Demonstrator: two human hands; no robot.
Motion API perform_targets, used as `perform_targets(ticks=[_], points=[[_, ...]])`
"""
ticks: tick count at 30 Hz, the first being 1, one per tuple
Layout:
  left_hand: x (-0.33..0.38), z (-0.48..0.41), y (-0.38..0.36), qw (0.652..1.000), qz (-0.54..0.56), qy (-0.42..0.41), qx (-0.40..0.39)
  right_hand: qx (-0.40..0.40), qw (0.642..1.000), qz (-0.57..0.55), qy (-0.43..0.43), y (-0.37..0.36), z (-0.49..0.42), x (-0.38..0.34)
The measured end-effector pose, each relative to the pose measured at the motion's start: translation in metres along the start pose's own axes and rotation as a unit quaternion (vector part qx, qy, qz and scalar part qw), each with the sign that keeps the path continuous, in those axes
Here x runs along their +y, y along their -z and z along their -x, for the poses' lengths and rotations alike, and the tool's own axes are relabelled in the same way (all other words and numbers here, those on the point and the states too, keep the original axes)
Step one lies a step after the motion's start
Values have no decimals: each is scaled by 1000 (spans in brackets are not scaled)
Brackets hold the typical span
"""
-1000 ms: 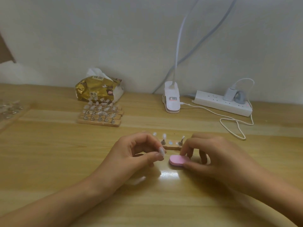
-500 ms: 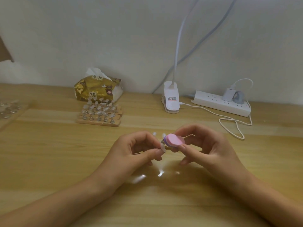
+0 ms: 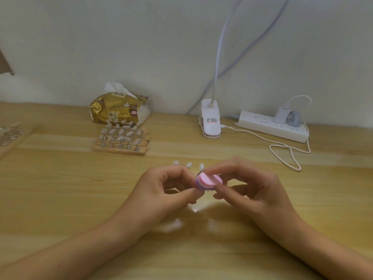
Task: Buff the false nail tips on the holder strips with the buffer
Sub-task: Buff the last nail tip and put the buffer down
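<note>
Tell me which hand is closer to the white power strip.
Right. The right hand lies in front and left of the power strip; the left hand is farther left, beyond the buffer.

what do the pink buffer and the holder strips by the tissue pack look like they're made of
The buffer, pinched in the right hand: probably foam, matte; its edge shows stacked pink and purple layers. The holder strips: likely bare pale wood, dull tan with squared edges. The stands on them glint like metal, though too small to be sure.
</note>
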State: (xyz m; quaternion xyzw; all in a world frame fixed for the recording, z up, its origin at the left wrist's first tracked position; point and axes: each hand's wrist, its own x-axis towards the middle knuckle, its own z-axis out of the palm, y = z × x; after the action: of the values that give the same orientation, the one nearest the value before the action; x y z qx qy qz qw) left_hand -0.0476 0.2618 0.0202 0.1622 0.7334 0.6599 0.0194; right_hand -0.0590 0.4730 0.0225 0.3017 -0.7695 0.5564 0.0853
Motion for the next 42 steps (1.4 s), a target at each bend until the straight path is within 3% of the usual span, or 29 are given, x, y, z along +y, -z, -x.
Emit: perform_targets(ticks=[15,25,29,32,42], points=[[4,0,-1,1000,-13,6,-4,-11,997,43,57,0,0,-1],[4,1,0,1000,-2,15,-6,21,999,32,32,3,-1,1],[4,1,0,1000,0,12,-9,-1,996,49,80,-1,0,-1],[4,0,0,1000,0,14,-5,26,998,34,47,2,0,0],[4,2,0,1000,1,10,-13,2,992,68,107,0,1,-1]])
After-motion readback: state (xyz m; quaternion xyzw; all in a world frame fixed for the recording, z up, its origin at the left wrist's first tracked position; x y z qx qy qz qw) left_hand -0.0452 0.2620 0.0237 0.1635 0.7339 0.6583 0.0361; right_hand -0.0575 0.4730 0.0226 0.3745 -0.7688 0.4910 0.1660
